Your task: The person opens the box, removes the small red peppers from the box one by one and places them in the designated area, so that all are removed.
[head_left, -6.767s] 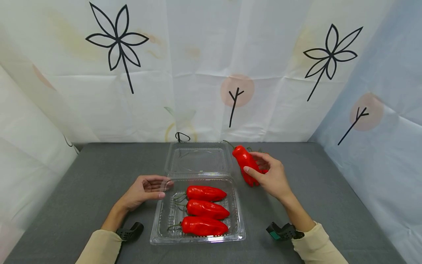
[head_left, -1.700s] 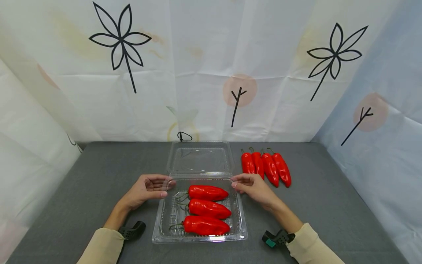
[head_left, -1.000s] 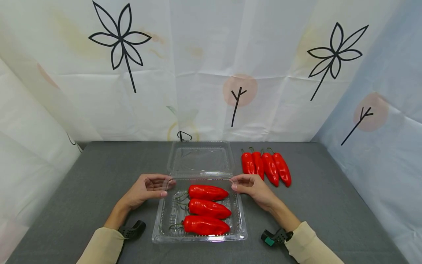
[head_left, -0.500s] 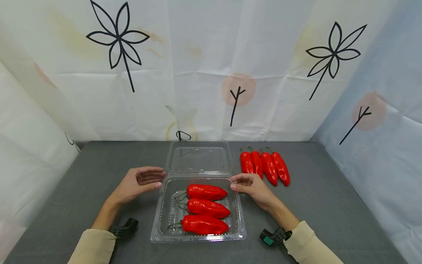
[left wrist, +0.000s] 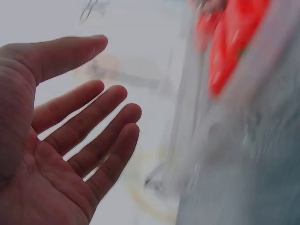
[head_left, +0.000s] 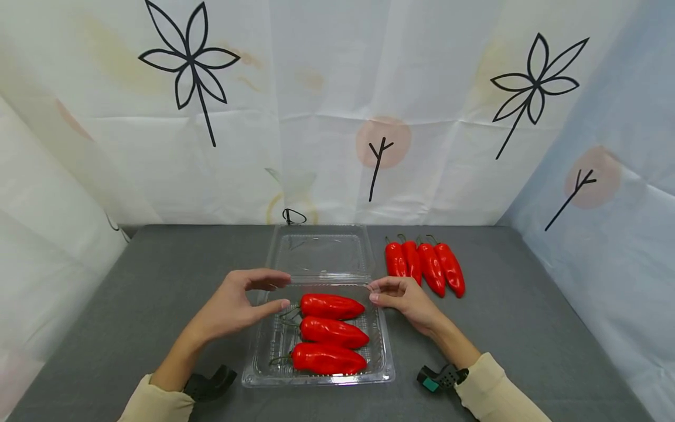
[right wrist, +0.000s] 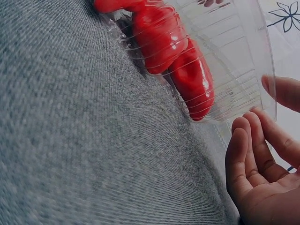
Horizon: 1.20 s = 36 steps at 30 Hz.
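A clear plastic clamshell container lies on the grey tabletop, its hinged lid folded back flat. Inside, three red peppers lie crosswise, stems to the left. My left hand hovers over the container's left side with thumb and fingers spread apart; the left wrist view shows nothing in its palm. At the back right corner, my right hand pinches the container's rim between thumb and fingers. From the right wrist camera, its fingertips are right at the clear wall beside the peppers.
Several more red peppers lie side by side beyond my right hand, stems pointing away. A white patterned curtain hangs along the table's back edge. Black bands circle both wrists.
Earlier my right hand held a pepper at the right; that pepper was put down there, and the hand moved to the container's rim. My left hand let go of the left rim and rose inward.
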Motion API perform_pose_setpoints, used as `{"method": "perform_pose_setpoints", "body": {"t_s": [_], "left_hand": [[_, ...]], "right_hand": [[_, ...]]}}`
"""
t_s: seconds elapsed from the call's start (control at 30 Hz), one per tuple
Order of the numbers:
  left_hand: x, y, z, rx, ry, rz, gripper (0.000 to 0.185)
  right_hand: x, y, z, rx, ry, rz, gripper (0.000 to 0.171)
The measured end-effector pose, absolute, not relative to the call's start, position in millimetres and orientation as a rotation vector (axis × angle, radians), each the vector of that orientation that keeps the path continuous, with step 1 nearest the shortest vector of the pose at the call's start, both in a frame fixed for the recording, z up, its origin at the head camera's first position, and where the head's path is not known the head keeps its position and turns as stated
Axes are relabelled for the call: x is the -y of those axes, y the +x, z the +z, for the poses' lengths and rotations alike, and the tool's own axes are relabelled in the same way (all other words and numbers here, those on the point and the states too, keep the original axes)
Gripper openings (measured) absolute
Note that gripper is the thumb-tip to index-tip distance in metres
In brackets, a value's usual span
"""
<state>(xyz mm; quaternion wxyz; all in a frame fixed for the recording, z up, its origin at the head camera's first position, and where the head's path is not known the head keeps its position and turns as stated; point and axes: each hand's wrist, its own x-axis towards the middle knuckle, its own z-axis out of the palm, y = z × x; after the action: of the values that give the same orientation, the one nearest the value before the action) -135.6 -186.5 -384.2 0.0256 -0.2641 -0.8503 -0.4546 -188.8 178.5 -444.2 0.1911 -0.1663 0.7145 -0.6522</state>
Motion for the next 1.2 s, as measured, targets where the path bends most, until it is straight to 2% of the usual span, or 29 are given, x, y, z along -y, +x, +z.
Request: {"method": "perform_pose_setpoints", "body": {"t_s": [0.17, 0.33, 0.7, 0.93, 1.2], "left_hand": [[156, -125, -384, 2.778, -1.016, -1.411, 0.036], [141, -118, -388, 2.935, -1.105, -1.341, 0.032], [133, -112, -397, 3.027, -1.105, -1.241, 0.038], [130, -109, -399, 3.023, -1.137, -1.051, 0.037], [126, -109, -401, 3.088, -1.118, -1.051, 0.037]], "right_hand": [[-178, -188, -442, -1.998, -0.463, -1.836, 0.039], [-177, -188, -441, -1.982, -0.475, -1.848, 0.038], [-177, -189, -442, -1.988, -0.457, -1.843, 0.038], [-177, -188, -442, -1.996, -0.431, -1.839, 0.038], [-176, -189, -442, -1.988, -0.436, -1.848, 0.039]]}}
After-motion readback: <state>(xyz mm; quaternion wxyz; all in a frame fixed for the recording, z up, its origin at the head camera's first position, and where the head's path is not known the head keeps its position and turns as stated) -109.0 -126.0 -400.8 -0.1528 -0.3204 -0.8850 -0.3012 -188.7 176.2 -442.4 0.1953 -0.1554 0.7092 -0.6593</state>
